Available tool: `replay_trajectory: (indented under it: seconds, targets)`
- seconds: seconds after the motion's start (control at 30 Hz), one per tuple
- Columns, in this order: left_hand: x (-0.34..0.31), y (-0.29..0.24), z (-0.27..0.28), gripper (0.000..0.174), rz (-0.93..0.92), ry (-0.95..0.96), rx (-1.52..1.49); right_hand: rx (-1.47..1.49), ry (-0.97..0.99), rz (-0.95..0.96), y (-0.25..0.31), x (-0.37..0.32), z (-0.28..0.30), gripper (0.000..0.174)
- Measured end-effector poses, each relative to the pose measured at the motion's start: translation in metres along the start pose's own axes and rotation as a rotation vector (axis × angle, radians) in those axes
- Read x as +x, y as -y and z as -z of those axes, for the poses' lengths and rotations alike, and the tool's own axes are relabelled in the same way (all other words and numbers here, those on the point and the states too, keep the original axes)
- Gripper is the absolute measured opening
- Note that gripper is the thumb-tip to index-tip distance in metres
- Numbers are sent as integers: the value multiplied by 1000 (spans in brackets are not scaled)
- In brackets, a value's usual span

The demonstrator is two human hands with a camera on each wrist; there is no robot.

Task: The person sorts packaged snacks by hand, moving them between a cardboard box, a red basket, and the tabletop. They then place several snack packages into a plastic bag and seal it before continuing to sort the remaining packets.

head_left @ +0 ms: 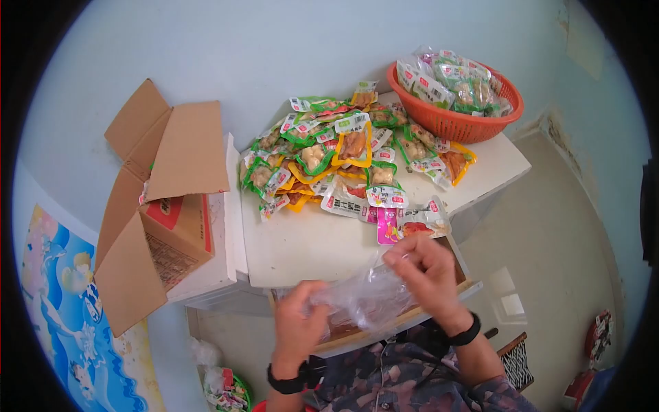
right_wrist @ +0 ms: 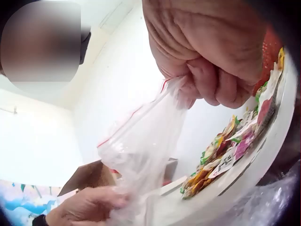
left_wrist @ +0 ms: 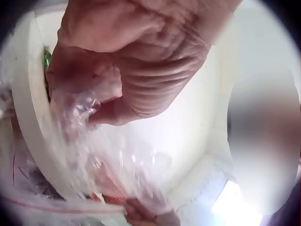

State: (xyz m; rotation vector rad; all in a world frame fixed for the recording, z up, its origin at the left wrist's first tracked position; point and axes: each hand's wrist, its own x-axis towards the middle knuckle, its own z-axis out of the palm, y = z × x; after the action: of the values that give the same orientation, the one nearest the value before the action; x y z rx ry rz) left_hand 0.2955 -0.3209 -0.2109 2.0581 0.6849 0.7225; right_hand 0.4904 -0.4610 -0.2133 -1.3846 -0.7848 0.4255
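Note:
Between the two hands stretches a clear plastic zip bag (right_wrist: 141, 127) with a red line along its mouth. My right hand (head_left: 432, 278) pinches one upper corner of it, fingers curled in the right wrist view. My left hand (head_left: 298, 326) grips the bag's other side, with the crumpled film bunched between thumb and fingers in the left wrist view. Beneath the bag, a drawer (head_left: 469, 287) stands pulled out from the white table (head_left: 309, 250). More clear film (right_wrist: 263, 207) shows low in the right wrist view.
Several sealed snack packets (head_left: 316, 158) with green and yellow edges lie heaped on the table. An orange basket (head_left: 456, 127) of packets stands at the back right. An opened cardboard box (head_left: 185, 151) is on the left. A green-rimmed container (head_left: 240, 391) with packets sits on the floor.

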Motion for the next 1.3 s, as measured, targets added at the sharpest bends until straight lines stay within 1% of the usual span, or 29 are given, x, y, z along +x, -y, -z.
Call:
replay_trajectory:
  seconds: [0.03, 0.1, 0.13, 0.23, 0.27, 0.33, 0.37, 0.43, 0.47, 0.53, 0.57, 0.63, 0.67, 0.73, 0.77, 0.83, 0.87, 0.93, 0.97, 1.03, 1.07, 1.17, 1.23, 1.3]
  targets:
    - [-2, 5, 11, 18, 100, -6, -153, 58, 3, -46, -1, 3, 8, 8]
    - [-9, 14, 37, 17, 268, 37, -436, 174, 5, -131, -1, 11, 20, 8]
    - [-13, 17, 45, 16, 353, 59, -577, 141, 8, -98, -2, 13, 21, 10]
    - [-29, 24, 54, 15, 346, 231, -1030, 231, 5, -137, -3, 14, 16, 13]
    - [-34, 29, 48, 14, 306, 154, -924, 272, -1, -183, -4, 15, 16, 12]
    - [-34, 34, 46, 13, 143, 59, -465, 353, -17, -275, -8, 17, 19, 12]
    - [-33, 33, 45, 12, 61, 13, -237, 354, 9, -277, -12, 16, 21, 12]
    - [-34, 30, 42, 11, -5, -106, -302, 351, 65, -281, -17, 16, 24, 17]
    - [-36, 28, 40, 10, -37, -167, -335, 255, 42, -221, -17, 13, 22, 24]
    - [-36, 14, 34, 10, 3, -222, -426, 67, 5, -103, -10, 8, 10, 40]
    - [-36, 9, 34, 10, 21, -251, -467, -104, 5, 62, -5, 8, 5, 49]
    - [-37, 9, 35, 10, 58, -165, -651, -448, -4, 390, 8, 7, -3, 65]
    - [-38, 9, 35, 11, 75, -118, -745, -530, 27, 467, 12, 7, -6, 65]
    - [-35, 15, 32, 10, 54, -114, -810, -698, 83, 625, 20, 7, -10, 65]
    - [-35, 18, 32, 9, 46, -113, -841, -661, 121, 689, 22, 7, -9, 59]
    - [-34, 12, 34, 9, 161, -114, -734, -580, 200, 815, 24, 8, -8, 49]
    - [-35, 10, 36, 9, 219, -115, -678, -488, 223, 751, 21, 7, -7, 40]
    - [-38, 16, 42, 10, 151, -64, -450, -306, 267, 623, 7, 3, -1, 24]
    - [-39, 19, 45, 11, 117, -38, -337, -197, 221, 438, 4, 2, 1, 19]
    - [-41, 19, 49, 13, 140, -41, -408, 18, 127, 65, 0, -1, 3, 17]
    - [-42, 19, 51, 15, 150, -47, -444, 92, 85, 16, 1, -3, -4, 29]
    - [-34, 19, 43, 28, 181, -170, -588, 123, 43, -37, -7, -3, -6, 26]
    - [-31, 5, 36, 39, 353, -260, -844, 75, -3, -34, -13, 0, -5, 24]
    - [-28, -3, 27, 47, 438, -271, -874, 20, -34, -12, -12, -1, -5, 22]
